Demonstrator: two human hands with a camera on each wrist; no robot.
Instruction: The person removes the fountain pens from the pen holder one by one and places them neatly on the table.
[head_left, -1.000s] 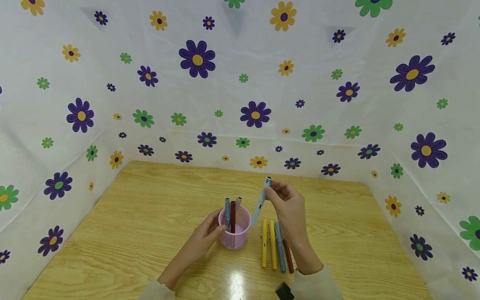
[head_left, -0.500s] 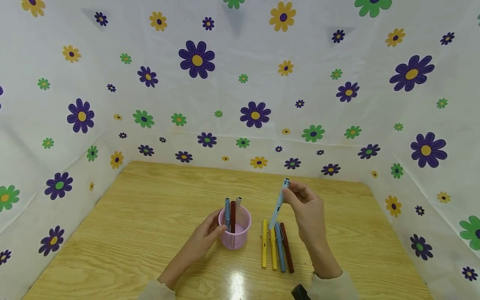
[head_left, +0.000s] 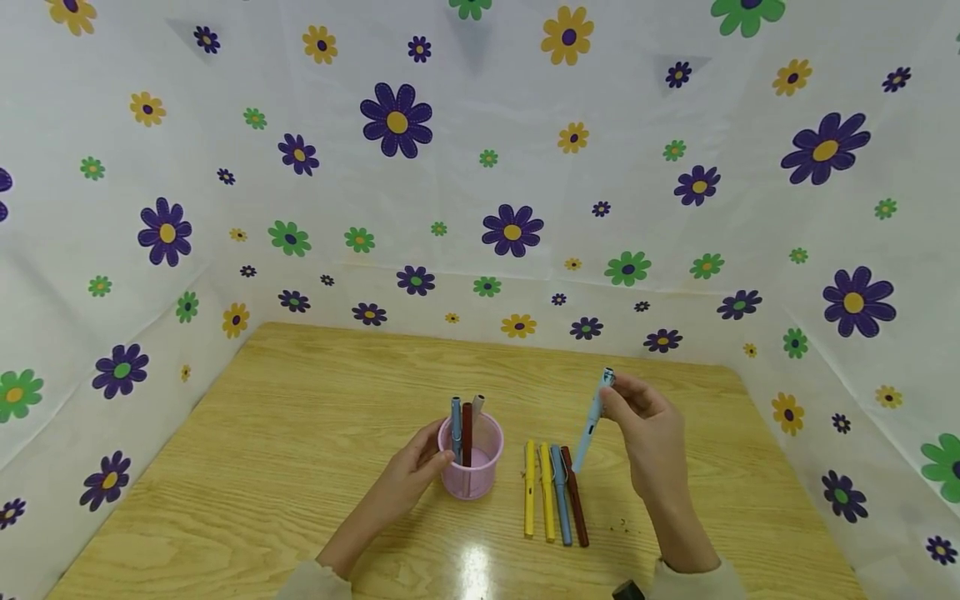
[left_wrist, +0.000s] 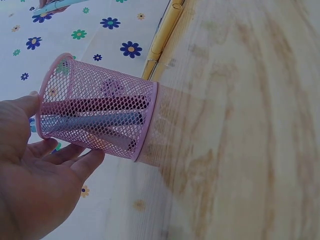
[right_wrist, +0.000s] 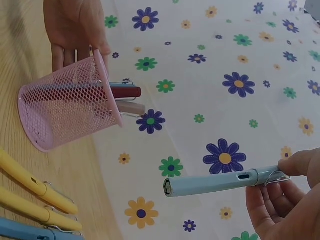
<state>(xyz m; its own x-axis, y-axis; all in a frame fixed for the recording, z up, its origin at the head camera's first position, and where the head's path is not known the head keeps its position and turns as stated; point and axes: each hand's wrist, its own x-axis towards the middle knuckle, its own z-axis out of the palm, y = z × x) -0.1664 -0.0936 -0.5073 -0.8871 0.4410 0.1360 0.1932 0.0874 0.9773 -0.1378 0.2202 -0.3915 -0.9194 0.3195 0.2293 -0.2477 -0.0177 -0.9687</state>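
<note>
A: What's the left hand (head_left: 415,465) doing?

B: It's steadying the pink mesh cup (head_left: 480,483) on the tabletop (head_left: 337,400); its fingers are curving round the wall, with the thumb resting by the rim.

A: And the right hand (head_left: 652,433)?

B: Its fingers are pinching the light blue pen (head_left: 592,422) near the clip end. The pen is hanging at a slant, well apart from the cup, and its lower end is overlapping the lying dark red pen (head_left: 577,504) in the head view. I'm not telling you how high it's hovering, because I can't judge that.

A: So how far along are things?

B: Partway, I'm judging. Three are standing in the cup: the upright blue pen (head_left: 456,417), the upright dark red pen (head_left: 467,425) and the pale pen (head_left: 478,406). Beside the cup, four are lying in a row: the first yellow pen (head_left: 529,492), the second yellow pen (head_left: 547,500), the lying blue pen (head_left: 562,504) and that dark red one.

A: What's left?

B: The light blue one is belonging to neither group yet; it's needing a place.
</note>
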